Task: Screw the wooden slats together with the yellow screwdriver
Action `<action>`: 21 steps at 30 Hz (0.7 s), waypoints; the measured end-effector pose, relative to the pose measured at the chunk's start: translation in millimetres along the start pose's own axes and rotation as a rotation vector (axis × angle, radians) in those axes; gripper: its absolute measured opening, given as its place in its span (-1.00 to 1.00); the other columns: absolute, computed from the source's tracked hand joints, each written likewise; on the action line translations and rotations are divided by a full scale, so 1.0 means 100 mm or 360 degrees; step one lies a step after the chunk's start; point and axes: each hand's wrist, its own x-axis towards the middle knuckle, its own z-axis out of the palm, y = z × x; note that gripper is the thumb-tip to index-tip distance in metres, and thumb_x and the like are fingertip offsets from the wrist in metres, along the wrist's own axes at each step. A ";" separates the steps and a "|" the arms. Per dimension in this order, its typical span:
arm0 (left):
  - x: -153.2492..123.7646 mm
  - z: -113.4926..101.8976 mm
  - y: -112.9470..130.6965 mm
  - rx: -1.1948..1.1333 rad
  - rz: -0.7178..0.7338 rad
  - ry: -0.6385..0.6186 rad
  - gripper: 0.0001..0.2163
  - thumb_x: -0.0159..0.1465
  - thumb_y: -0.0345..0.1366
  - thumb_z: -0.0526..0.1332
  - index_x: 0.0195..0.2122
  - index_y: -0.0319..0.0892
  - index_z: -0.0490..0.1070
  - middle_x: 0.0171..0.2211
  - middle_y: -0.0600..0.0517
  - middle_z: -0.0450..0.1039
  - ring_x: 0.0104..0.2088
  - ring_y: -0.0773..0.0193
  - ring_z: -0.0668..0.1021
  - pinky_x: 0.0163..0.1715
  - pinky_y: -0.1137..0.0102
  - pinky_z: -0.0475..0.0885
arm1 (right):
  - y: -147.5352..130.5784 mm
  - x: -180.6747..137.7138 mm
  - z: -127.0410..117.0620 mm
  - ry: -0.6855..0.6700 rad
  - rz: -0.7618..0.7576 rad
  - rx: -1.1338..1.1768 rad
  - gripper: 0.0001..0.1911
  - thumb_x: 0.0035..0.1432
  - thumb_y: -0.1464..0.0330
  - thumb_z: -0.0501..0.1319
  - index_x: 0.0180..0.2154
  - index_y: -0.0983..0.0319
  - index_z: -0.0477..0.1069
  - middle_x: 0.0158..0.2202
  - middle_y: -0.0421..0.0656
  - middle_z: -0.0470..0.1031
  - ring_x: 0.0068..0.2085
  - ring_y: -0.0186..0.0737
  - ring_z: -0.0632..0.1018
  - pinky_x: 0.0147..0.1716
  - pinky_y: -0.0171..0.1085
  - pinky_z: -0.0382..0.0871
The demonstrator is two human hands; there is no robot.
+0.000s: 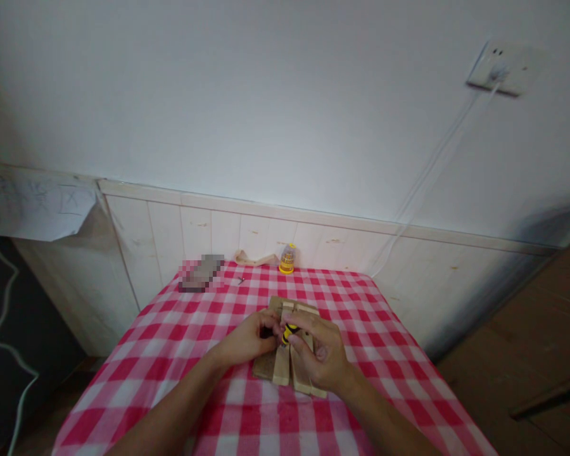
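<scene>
Yellow-and-black tool [290,331] tilts over wooden strips [282,368] in the right grip [327,349], likely for control, the left grip [253,337] unclear in its hold.

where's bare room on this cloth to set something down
Bare checked cloth lies between the right hand and the table's right edge, and between the left hand and the pixelated item. Crowded: wooden strips under both hands.

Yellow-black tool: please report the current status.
Right hand holds yellow-black tool. Left hand close beside it. Wooden strips beneath. No obstruction visible.
</scene>
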 end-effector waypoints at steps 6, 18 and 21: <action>0.00 0.00 0.01 0.0006 -0.0015 0.0007 -0.89 0.17 -0.28 0.33 -0.32 -0.19 0.60 -0.26 -0.04 0.57 -0.16 0.14 0.54 -0.11 0.30 0.41 | 0.05 -0.02 0.04 0.0014 0.0003 0.0025 -0.68 0.23 0.42 0.27 0.01 0.07 0.52 -0.17 -0.12 0.69 -0.16 -0.10 0.69 -0.12 -0.13 0.61; 0.00 -0.01 0.05 -0.0007 -0.0026 0.0007 -0.85 0.15 -0.24 0.35 -0.43 -0.23 0.53 -0.26 -0.07 0.52 -0.13 0.10 0.53 -0.06 0.25 0.39 | 0.09 -0.03 0.05 0.0035 -0.0002 0.0007 -0.67 0.15 0.43 0.35 -0.03 0.06 0.51 -0.17 -0.14 0.67 -0.13 -0.07 0.66 -0.09 -0.10 0.56; 0.00 -0.01 0.04 0.0008 -0.0009 0.0016 -0.86 0.15 -0.25 0.34 -0.41 -0.24 0.54 -0.26 -0.07 0.50 -0.15 0.11 0.53 -0.08 0.26 0.39 | 0.09 -0.03 0.05 0.0026 0.0018 -0.0009 -0.69 0.16 0.40 0.35 -0.04 0.07 0.51 -0.17 -0.12 0.66 -0.12 -0.05 0.66 -0.09 -0.09 0.56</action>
